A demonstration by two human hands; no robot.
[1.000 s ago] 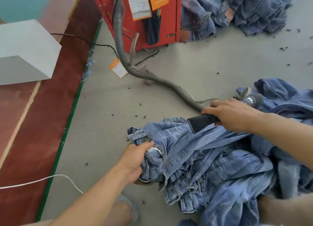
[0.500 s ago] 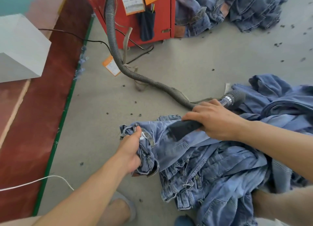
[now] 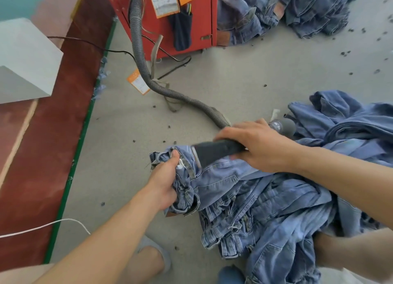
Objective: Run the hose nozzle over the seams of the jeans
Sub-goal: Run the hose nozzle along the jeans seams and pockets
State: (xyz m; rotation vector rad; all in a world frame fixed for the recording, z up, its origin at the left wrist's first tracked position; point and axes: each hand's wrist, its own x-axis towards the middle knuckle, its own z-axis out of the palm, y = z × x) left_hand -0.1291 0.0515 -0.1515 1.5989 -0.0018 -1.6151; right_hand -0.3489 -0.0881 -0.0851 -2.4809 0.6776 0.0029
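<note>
We see the jeans [image 3: 229, 183] bunched in a heap on the grey floor [image 3: 244, 79], with the waistband end pulled out toward the left. The left hand [image 3: 164, 183] grips that bunched end, fingers curled round the denim and thumb pressed on top. Just beside it, to the right, the dark flat hose nozzle [image 3: 214, 150] lies on the fabric, its mouth close to the left thumb. The right hand [image 3: 258, 143] is wrapped over the nozzle's rear part, knuckles up, fingers closed round it.

Both forearms reach in from the bottom and right edges of the view, the left one stretched diagonally up, the right one coming across above the pile. Behind the right hand the ribbed grey hose [image 3: 148, 79] curves away over the floor to a red machine [image 3: 197, 28] hung with paper tags. A second heap of denim [image 3: 297, 9] lies beside that machine. Dark bits of lint speckle the floor. Along the left runs a red-brown strip [image 3: 51, 145] edged in green, with a white block [image 3: 23, 60] above it and a white cord [image 3: 53, 223] lying across it.
</note>
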